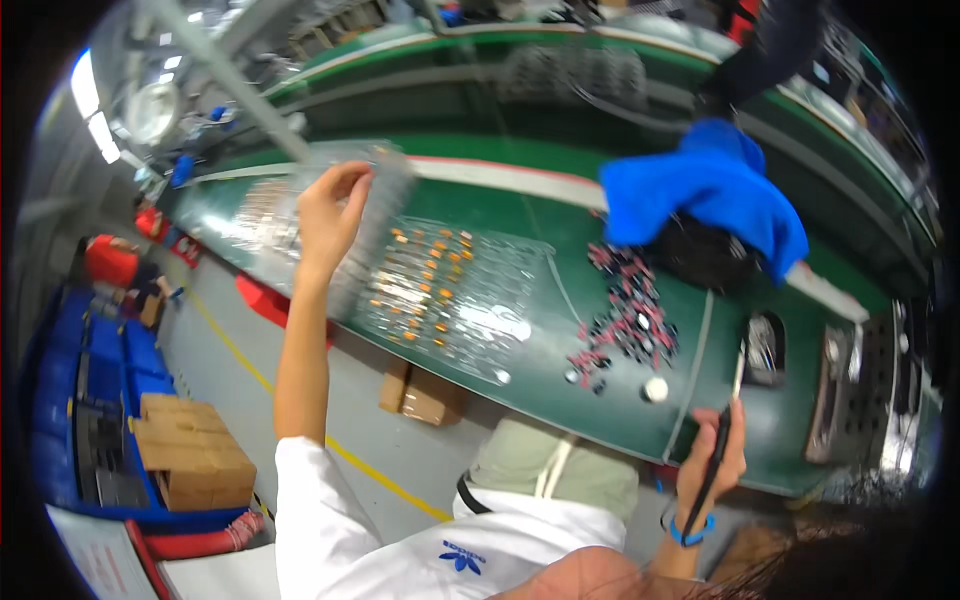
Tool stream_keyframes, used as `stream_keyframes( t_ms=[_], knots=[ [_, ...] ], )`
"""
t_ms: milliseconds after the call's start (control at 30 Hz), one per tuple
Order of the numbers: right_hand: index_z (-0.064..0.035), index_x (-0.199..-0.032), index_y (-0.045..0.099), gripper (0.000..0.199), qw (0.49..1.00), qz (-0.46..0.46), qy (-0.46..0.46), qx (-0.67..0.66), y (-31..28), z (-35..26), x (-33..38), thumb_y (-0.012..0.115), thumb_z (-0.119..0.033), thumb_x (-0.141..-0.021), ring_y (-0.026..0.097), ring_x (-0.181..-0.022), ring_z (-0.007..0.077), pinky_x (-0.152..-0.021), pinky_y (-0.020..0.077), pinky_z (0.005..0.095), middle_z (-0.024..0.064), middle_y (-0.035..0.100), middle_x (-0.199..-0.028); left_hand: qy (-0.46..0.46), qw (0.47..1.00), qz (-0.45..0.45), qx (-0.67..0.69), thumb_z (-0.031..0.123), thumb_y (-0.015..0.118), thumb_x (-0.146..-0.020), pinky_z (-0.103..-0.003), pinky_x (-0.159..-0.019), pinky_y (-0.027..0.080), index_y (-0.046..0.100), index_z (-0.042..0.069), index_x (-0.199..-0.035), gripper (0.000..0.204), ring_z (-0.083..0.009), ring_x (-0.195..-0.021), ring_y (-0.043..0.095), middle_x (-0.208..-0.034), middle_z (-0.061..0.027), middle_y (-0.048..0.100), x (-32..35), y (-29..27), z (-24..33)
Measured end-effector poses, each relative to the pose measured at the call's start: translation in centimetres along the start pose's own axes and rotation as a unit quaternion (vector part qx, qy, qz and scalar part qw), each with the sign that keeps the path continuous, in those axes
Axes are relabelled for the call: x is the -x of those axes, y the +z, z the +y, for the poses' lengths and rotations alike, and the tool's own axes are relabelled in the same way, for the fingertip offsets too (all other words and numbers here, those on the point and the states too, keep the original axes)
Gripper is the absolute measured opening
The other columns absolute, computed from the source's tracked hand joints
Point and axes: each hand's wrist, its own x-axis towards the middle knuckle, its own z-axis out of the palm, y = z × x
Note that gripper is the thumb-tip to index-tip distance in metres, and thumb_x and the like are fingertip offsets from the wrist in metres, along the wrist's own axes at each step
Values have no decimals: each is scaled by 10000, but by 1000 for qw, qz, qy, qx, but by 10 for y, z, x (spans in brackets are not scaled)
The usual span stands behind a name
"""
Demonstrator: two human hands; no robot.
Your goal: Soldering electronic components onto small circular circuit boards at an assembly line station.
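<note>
My left hand (335, 220) is raised over a stack of clear plastic trays (385, 195), its thumb and fingertips close together. Anything pinched between them is too blurred to make out. At the right, my right hand (722, 455) is closed around a slim black-handled tool (716, 455) with a pale, narrow tip pointing away from me. A clear blister tray (455, 290) lies in the middle, its left part dotted with small orange pieces. To its right is a loose pile of small black and pink parts (630, 310), with a round white piece (655, 389) at its near side.
A dark dish (766, 350) with metallic bits stands beyond my right hand. Blue cloth (700, 185) covers part of a dark bundle (705, 255) at the back. A metal fixture (855, 390) sits at the green bench's right end. Cardboard boxes (195, 450) are at lower left.
</note>
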Motion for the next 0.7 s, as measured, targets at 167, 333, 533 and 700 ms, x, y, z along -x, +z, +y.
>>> stream_keyframes(
  t_ms=[167, 333, 533, 700],
  knots=[
    [23, -1425, 499, 381, 990, -35, -49, -130, 20, -8, -6, 556, -122, -1077, 525, -590, 106, -555, 455, 264, 195, 770, -940, 98, 974, -202, 43, -33, 769, -853, -355, -797, 595, 746, 19, -1073, 227, -259, -884, 752, -1023, -132, 774, 128, 53, 130],
    [8, -1323, 564, 303, 991, -43, -81, -93, 21, -12, -6, 611, -61, -1032, 664, -595, 190, -570, 513, 293, 153, 783, -912, 101, 970, -197, 104, -26, 809, -815, -386, -798, 582, 743, 12, -1051, 248, -309, -886, 727, -998, -128, 767, 173, 103, 165],
    [7, -1336, 556, 306, 991, -50, -76, -95, 17, -13, -6, 590, -54, -1038, 589, -561, 142, -552, 480, 267, 156, 782, -918, 130, 967, -199, 88, -42, 808, -800, -392, -810, 559, 739, 2, -1039, 253, -314, -858, 704, -974, -120, 755, 174, 121, 167],
    [9, -1341, 546, 302, 991, -52, -84, -94, 15, -19, -13, 561, -36, -1043, 535, -544, 107, -546, 465, 257, 182, 778, -927, -8, 965, -174, 195, -86, 739, -883, -333, -826, 576, 728, -42, -1036, 160, -200, -917, 720, -1024, -129, 755, 168, 114, 159]
  ],
)
